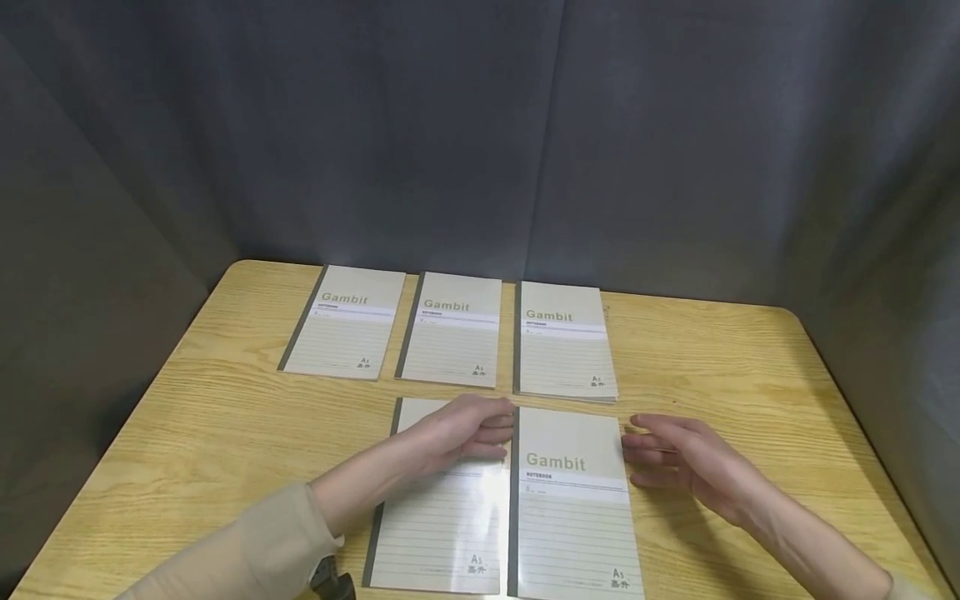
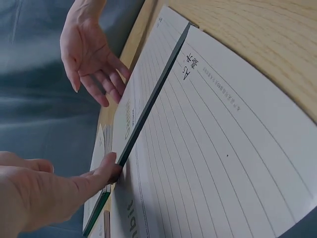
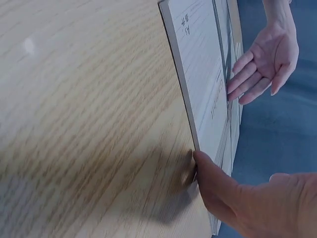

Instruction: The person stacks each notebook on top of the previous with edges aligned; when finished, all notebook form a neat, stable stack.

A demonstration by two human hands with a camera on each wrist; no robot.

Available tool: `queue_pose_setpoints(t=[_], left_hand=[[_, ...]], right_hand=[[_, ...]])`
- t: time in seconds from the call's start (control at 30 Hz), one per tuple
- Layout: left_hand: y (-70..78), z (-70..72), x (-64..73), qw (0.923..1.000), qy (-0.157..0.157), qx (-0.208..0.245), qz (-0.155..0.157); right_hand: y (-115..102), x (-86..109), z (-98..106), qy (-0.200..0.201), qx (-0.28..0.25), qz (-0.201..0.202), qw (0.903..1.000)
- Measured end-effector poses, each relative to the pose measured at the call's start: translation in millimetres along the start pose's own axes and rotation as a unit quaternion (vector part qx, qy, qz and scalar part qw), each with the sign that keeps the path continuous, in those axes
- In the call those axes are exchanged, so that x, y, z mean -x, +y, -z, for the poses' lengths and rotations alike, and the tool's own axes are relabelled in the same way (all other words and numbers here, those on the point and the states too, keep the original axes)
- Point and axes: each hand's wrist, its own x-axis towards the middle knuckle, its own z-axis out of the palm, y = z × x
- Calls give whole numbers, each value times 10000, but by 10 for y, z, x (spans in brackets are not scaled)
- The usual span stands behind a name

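Observation:
Two pale "Gambit" notebooks with dark spines lie side by side at the front of the wooden table. The fingertips of my left hand (image 1: 468, 429) are at the spine of the front right notebook (image 1: 573, 533), while the hand is above the front left notebook (image 1: 435, 537) and hides its title. On the opposite side, my right hand (image 1: 697, 458) has its fingers extended at the right edge of the same notebook. In the right wrist view, the right hand's thumb (image 3: 210, 171) meets a corner of that notebook (image 3: 198, 64). Neither hand grips anything.
Three similar notebooks lie in a row behind: one on the left (image 1: 341, 333), one in the middle (image 1: 450, 342) and one on the right (image 1: 566, 354). The right one shows a second edge underneath. Dark curtains (image 1: 450, 133) surround the wooden table (image 1: 225, 433) at the back and sides.

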Motion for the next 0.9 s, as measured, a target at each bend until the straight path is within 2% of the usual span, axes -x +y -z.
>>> queue_pose_setpoints(t=[0.17, 0.3, 0.4, 0.5, 0.67, 0.73, 0.9], left_hand=[[-2, 21, -15, 9992, 353, 161, 13], [-8, 40, -34, 9988, 426, 252, 16], [-14, 54, -42, 9989, 385, 277, -5], [-22, 75, -50, 9991, 345, 261, -27], [-34, 103, -50, 9987, 287, 414, -44], [-37, 105, -45, 9986, 190, 485, -29], [-34, 104, -37, 9987, -37, 506, -79]], right_hand=[[7, -21, -5, 73, 36, -17, 10000], [33, -54, 4, -8, 120, -21, 9999], [62, -78, -6, -180, 197, 17, 9996], [96, -81, -33, -171, 362, 161, 9991], [146, -73, -104, 218, 758, 419, 9960], [154, -79, -130, 244, 834, 473, 9951], [100, -106, -133, -115, 886, 833, 9925]])
